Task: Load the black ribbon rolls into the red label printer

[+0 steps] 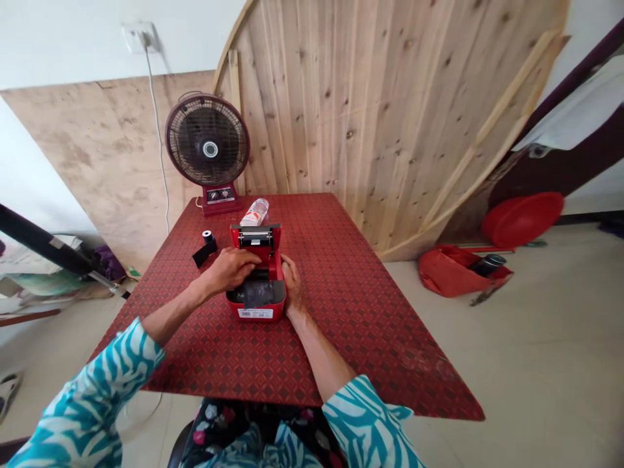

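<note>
- A counter (pixel 341 292) with a patterned red cover runs from the middle to the lower part of the frame, below a large wooden board (pixel 380 117) propped in the upper part.
- The red machine (pixel 280 311) sits left of the frame's centre, label toward the person, lid (pixel 275 235) raised. That placing seems chosen to let a hand get in from above.
- The left hand (pixel 231 268) reaches over the machine's left edge, fingers bent inward near the opening. Whether the fingertips pinch anything, I cannot tell.
- The right hand (pixel 292 283) lies along the machine's right side, loosely open and slightly curved, without closing around it; probably it steadies the body against the left hand's push.
- A dark sheet (pixel 259 294) lies over the machine's front rim, perhaps draped there to stay within reach.
- Left of the machine, a small roll (pixel 207 237) stands on end beside a black strip (pixel 204 253), likely put aside near the left hand.
- A clear bottle (pixel 257 211) lies behind the lid, apparently out of the hands' way.
- At the counter's far left corner, upper left of the frame, a fan (pixel 209 149) faces the person, presumably for air.
- At the right of the frame, a red bag (pixel 441 270) rests on the floor (pixel 536 325).
</note>
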Action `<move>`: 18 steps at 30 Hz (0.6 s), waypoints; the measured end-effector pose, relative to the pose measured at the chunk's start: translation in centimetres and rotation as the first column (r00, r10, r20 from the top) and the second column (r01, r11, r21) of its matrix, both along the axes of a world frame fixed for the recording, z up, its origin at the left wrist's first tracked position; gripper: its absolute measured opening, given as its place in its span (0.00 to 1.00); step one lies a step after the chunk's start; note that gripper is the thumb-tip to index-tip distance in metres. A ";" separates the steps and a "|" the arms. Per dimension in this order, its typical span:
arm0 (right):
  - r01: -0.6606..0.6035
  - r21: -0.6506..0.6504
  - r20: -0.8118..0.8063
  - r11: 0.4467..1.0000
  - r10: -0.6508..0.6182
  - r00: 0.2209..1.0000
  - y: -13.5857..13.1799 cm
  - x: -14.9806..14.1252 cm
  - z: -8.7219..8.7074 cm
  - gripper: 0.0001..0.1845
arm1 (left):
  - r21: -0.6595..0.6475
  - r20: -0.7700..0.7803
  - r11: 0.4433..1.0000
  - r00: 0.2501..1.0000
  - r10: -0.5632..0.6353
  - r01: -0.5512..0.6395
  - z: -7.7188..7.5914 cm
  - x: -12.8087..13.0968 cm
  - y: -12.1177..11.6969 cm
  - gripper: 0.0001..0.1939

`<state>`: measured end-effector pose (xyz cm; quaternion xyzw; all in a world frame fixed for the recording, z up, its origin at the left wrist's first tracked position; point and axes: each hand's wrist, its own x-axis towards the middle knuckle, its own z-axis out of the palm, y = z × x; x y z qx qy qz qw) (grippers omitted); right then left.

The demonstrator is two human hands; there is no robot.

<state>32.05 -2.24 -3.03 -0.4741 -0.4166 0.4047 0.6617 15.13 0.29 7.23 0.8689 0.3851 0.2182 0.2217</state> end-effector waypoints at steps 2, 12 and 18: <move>0.001 0.017 -0.008 1.000 -0.001 1.000 0.2 0.0 -0.3 0.23 | 0.027 -0.252 0.999 0.968 -0.014 0.022 0.4 1.3 1.4 0.12; -0.009 0.061 -0.046 0.998 0.012 0.999 1.0 0.0 -1.0 0.22 | -0.053 -0.401 0.995 0.910 -0.104 0.090 -0.1 2.6 3.1 0.07; -0.002 0.042 -0.052 0.999 0.005 0.999 0.8 0.0 -0.5 0.21 | -0.079 -0.338 0.992 0.933 -0.122 0.101 0.4 2.5 3.0 0.09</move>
